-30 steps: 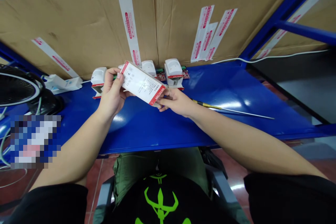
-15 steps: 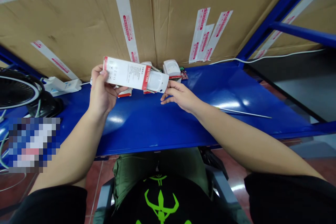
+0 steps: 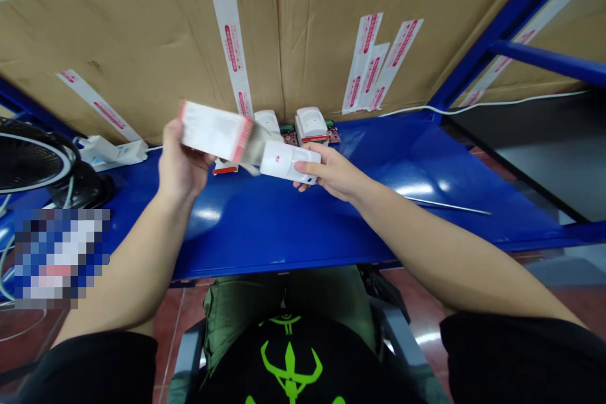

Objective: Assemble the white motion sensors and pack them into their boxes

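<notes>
Where the carton [image 3: 213,132] is tilted above the tabletop [image 3: 265,227], its left end is gripped by the left hand [image 3: 180,170], fingers wrapped at the edge. Thin, light card is to be expected, stiff along the folds but easily crushed at the middle, so it is best held by its edges. From its right end a pale flap [image 3: 258,145] is spread, likely soft enough to be bent or torn. Just right of the carton, in the air, a white device [image 3: 283,161] is held by the right hand [image 3: 338,170], thumb laid across its face and fingers curled beneath. Its shell is judged to be light, hard plastic, rather slippery; a sound hold is offered by its sides.

Down and left of the carton, a patch [image 3: 59,252] is masked by pixels. The carton's print is blurred, its inside not shown. Below it, a red-edged item [image 3: 225,167] is mostly covered. Whether the device is touched by the flap cannot be told; its underside is hidden. Well right of the carton, a metal rod [image 3: 459,207] is partly covered by the right forearm [image 3: 416,240].
</notes>
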Demonstrator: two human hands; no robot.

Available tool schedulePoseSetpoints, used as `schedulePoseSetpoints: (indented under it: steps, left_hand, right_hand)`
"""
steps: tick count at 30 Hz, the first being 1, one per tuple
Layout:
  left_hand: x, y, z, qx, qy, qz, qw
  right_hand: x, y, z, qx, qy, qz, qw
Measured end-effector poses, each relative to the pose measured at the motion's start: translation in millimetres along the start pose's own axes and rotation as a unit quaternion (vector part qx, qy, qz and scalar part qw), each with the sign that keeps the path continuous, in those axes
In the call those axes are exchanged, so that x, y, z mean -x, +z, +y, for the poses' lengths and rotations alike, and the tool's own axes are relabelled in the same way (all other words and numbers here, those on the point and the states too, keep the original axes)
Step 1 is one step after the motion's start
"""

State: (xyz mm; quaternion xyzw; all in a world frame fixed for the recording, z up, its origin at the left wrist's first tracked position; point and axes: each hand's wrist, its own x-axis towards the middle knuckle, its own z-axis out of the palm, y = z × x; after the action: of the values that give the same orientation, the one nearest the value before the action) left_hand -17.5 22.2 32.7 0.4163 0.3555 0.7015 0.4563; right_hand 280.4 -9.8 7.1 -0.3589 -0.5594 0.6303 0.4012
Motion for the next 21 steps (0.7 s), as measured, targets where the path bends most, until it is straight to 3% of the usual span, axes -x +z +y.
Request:
schedulePoseSetpoints:
  steps: [2, 6, 10, 13, 16, 19, 21]
  left_hand:
    - [-15.5, -13.7, 6.6, 0.020, 0.014, 0.060, 0.998]
    - [-28.0, -26.0, 13.8, 0.026, -0.020, 0.041, 0.999]
    - [-11.1, -4.8, 7.6, 0.038, -0.048, 0.015, 0.998]
    - [4.4, 13.9, 1.7, 0.023, -0.084, -0.005, 0.996]
    - [10.8, 19.1, -3.1, 0.018, -0.125, -0.021, 0.992]
    - [9.1, 12.1, -6.6, 0.012, -0.139, -0.020, 0.990]
    - [8.4, 6.2, -7.8, 0.005, -0.127, -0.037, 0.991]
  right_hand:
    - [1.4, -4.4, -2.5, 0.066, -0.006, -0.003, 0.998]
    - [7.1, 4.4, -5.2, 0.280, -0.004, -0.044, 0.959]
    - [16.2, 30.2, -1.3, 0.417, 0.005, -0.080, 0.905]
    - [21.5, 41.6, 4.1, 0.490, -0.045, -0.070, 0.868]
    - [23.6, 36.2, 6.5, 0.520, -0.093, -0.077, 0.846]
    - [23.0, 17.1, 3.9, 0.488, -0.134, -0.036, 0.862]
    - [21.4, 3.5, 1.9, 0.457, -0.205, 0.001, 0.865]
